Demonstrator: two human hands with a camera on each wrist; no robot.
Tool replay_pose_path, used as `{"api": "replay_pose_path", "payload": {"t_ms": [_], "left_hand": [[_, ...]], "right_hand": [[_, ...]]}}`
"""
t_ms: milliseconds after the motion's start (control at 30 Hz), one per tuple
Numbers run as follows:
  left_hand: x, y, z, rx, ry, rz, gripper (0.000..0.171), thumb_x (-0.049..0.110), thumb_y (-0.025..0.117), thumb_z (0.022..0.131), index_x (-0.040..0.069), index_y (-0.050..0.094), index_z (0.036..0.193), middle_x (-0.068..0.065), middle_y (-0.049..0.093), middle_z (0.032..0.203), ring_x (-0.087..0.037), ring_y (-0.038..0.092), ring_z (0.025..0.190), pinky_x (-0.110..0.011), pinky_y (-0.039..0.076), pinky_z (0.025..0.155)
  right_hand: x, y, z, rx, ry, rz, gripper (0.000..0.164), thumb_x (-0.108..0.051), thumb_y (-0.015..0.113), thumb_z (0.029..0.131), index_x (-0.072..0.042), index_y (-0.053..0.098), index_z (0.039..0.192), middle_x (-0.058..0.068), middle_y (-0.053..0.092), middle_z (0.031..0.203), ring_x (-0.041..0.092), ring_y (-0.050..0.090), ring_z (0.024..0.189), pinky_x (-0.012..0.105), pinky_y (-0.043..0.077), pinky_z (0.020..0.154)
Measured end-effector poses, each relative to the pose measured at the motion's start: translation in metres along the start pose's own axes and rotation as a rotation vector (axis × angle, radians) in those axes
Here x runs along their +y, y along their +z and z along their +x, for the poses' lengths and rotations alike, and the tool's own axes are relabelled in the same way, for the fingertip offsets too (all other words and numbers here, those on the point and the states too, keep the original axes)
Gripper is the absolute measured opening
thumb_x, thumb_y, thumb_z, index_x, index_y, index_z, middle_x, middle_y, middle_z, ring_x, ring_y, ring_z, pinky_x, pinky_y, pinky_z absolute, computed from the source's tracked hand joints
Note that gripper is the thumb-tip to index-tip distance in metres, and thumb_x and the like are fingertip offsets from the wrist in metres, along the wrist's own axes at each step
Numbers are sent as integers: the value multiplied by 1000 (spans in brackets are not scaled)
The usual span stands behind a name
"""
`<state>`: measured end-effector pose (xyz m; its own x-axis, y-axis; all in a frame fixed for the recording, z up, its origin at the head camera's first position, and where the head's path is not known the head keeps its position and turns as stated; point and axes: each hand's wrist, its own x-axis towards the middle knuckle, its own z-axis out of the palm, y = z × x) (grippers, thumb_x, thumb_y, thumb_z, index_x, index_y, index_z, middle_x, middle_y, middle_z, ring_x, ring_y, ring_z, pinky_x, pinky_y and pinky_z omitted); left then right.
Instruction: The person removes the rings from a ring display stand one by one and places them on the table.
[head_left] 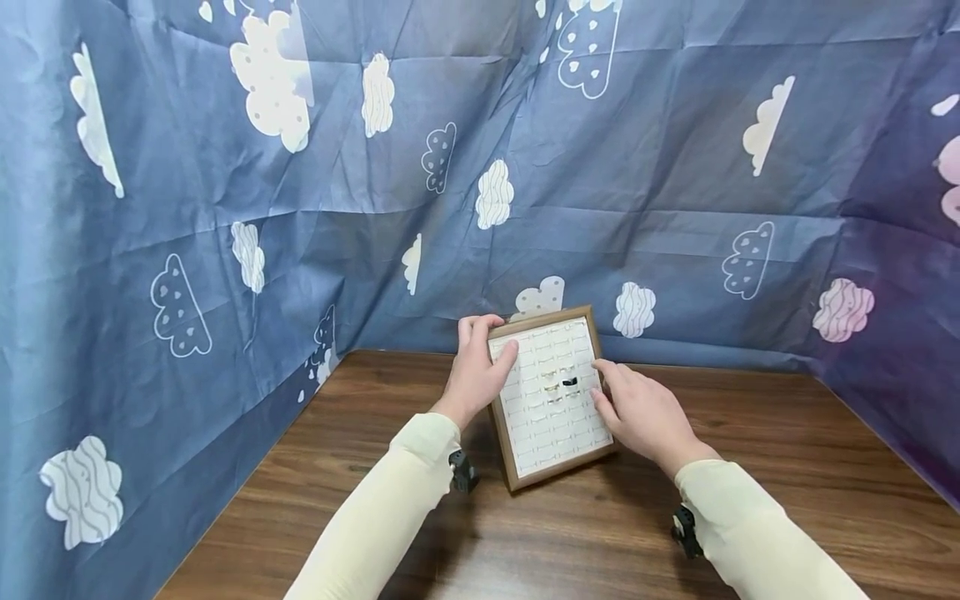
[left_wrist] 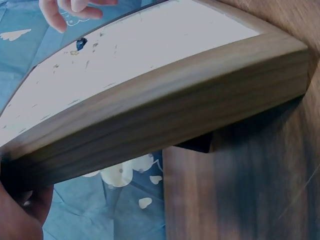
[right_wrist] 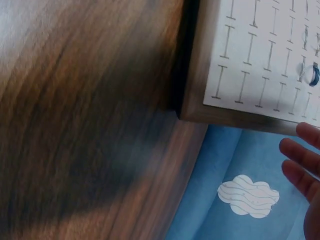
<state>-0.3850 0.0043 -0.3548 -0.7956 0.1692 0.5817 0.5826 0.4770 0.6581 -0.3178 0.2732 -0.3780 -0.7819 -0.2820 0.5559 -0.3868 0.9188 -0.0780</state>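
A ring display board (head_left: pixel 536 437) with a wooden rim and a white slotted pad stands tilted back on the table. Several small rings sit in the slots near its middle, among them a black ring (head_left: pixel 570 382) and a gold-coloured ring (head_left: pixel 552 388). My left hand (head_left: pixel 476 375) grips the board's upper left edge, thumb over the front and fingers behind. In the left wrist view, a dark piece (left_wrist: pixel 196 143) juts out behind the board. My right hand (head_left: pixel 648 412) is beside the right edge, fingers loosely extended and holding nothing; whether a fingertip touches the rim, I cannot tell.
The brown wood-grain table (head_left: pixel 787 467) spreads out on both sides of the board. Behind it and along the sides hangs a blue cloth (head_left: pixel 675 208) with white cloud prints. Small black devices (head_left: pixel 462 472) are strapped to both wrists.
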Motion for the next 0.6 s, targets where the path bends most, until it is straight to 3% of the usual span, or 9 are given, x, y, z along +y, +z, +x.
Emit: {"api": "replay_pose_path", "payload": {"t_ms": [167,367,600], "left_hand": [[-4,5,0,62,8,9,41,33,64,106,17,55,143,-8,44,142,-32,66,105,-48,55,98],[-3,7,1,82,-12,27,40,34,65,106,19,55,142,-8,44,142,-37,69,101,-50,56,96],[-1,10,-3,86,-8,50,39,35,64,107,20,55,141,-8,45,141,-35,69,93,-50,57,89]], "right_hand": [[-6,7,2,87,-77,0,37,-19,67,104,-6,65,138,13,75,119,34,75,100,53,59,88],[-13,15,5,177,-119,21,30,-13,73,100,-11,69,130,5,73,102,22,67,80,46,56,74],[-20,26,2,163,-70,64,26,-12,72,102,-12,69,127,7,75,118,24,74,96,50,59,80]]}}
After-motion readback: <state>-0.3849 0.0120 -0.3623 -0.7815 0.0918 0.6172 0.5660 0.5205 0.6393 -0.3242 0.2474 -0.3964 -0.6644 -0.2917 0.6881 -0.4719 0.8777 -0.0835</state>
